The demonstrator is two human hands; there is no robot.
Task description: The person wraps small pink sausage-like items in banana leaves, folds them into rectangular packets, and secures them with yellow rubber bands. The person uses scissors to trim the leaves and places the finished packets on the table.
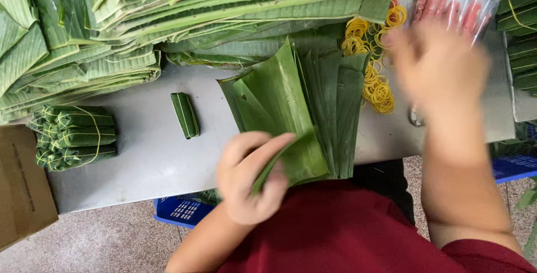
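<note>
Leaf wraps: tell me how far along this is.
Done: a tied stack of wrapped bundles and one loose wrapped roll lie on the metal table. In hand: the left hand grips a folded leaf, while the blurred right hand hovers by the yellow rubber bands. Left: large piles of unwrapped leaves.

Tied bundle of leaf parcels (75, 137) and one loose parcel (184, 114) on a grey desk (145, 155); cardboard box (22, 186), blue crate (182, 210) below.

Grey metal table (140, 155) over speckled stone floor (106, 245) (blue crate (182, 210) beneath), evenly lit
</note>
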